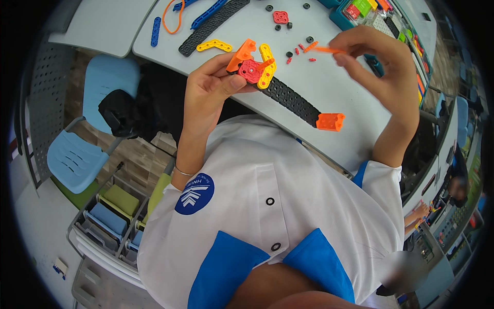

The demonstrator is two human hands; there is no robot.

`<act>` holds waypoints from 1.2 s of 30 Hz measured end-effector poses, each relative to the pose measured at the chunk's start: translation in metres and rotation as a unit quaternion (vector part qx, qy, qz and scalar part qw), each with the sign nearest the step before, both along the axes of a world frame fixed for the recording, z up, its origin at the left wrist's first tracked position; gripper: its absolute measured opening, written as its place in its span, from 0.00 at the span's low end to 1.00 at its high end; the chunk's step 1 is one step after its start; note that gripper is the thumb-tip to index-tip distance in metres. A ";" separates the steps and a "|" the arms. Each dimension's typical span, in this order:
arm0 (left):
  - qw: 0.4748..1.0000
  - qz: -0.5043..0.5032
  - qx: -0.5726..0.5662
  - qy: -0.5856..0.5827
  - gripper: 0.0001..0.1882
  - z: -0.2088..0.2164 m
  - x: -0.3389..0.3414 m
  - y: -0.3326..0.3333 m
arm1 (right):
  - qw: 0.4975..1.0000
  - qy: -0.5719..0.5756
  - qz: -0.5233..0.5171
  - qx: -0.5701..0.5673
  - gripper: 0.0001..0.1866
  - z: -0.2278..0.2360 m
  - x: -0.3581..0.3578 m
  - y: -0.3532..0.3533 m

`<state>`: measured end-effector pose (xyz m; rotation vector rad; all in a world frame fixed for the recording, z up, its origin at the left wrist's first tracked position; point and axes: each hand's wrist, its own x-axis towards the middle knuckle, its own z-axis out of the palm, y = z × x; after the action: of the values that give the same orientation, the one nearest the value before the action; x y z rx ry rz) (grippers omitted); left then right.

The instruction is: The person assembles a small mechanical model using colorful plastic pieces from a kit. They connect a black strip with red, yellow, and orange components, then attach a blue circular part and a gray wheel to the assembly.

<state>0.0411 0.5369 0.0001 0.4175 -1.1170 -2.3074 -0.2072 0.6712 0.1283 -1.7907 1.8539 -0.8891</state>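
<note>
My left hand (208, 87) is closed around one end of a toy construction assembly. A long black perforated beam (293, 100) makes up its body, slanting down to the right over the table edge to an orange end block (330, 122). By my left thumb sit a red square connector plate (249, 71), an orange bracket (243, 54) and a yellow angled beam (265, 67). Raised over the table to the right, my right hand (386, 67) pinches a slim orange piece (329, 50) between thumb and fingertips. Motion blurs this piece, so its exact kind is unclear.
Small red pegs (297, 51) and black wheel-like rings (310, 39) lie on the white table (345, 103). Beyond are another red plate (280, 17), a yellow beam (214, 45) and blue beams (208, 14). A teal parts box (343, 19) stands far right.
</note>
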 end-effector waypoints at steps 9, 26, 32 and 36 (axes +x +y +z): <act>0.996 0.001 -0.082 -0.033 0.23 0.014 -0.006 0.008 | 0.978 0.045 0.072 -0.190 0.13 -0.030 0.048 -0.020; 0.980 0.059 -0.175 -0.069 0.23 0.020 -0.006 0.016 | 0.992 -0.018 0.062 -0.107 0.07 -0.035 0.047 -0.022; 0.960 0.080 -0.244 -0.107 0.22 0.023 -0.008 0.021 | 0.991 0.044 0.075 -0.105 0.09 -0.034 0.046 -0.018; 0.946 0.105 -0.287 -0.108 0.22 0.024 -0.009 0.025 | 0.994 0.039 0.054 -0.089 0.09 -0.034 0.052 -0.013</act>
<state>0.0317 0.5619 0.0236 0.5330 -1.6880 -1.6777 -0.1555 0.6578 0.0946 -2.0388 1.7522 -0.9838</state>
